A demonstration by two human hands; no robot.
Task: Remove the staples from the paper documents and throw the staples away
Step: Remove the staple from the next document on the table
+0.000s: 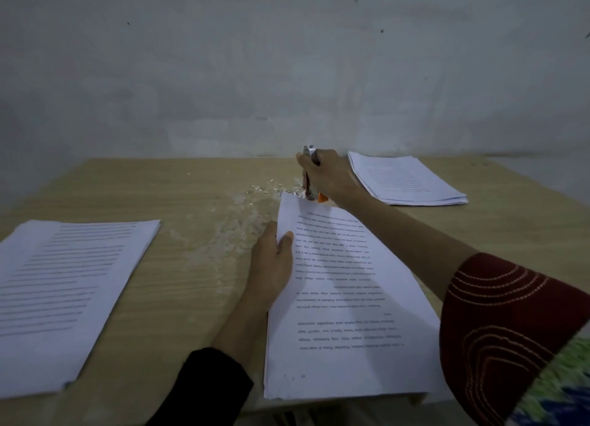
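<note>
A printed paper document lies in front of me on the wooden table, its text upside down to me. My left hand pinches its left edge, thumb on top. My right hand grips a silver and orange staple remover, held upright with its tip at the document's far corner. Several loose staples lie scattered on the table just left of the tool. I cannot see the staple in the corner itself.
A stack of printed papers lies at the near left. Another stack of papers sits at the far right, close to the wall. The table's front edge runs just under the held document.
</note>
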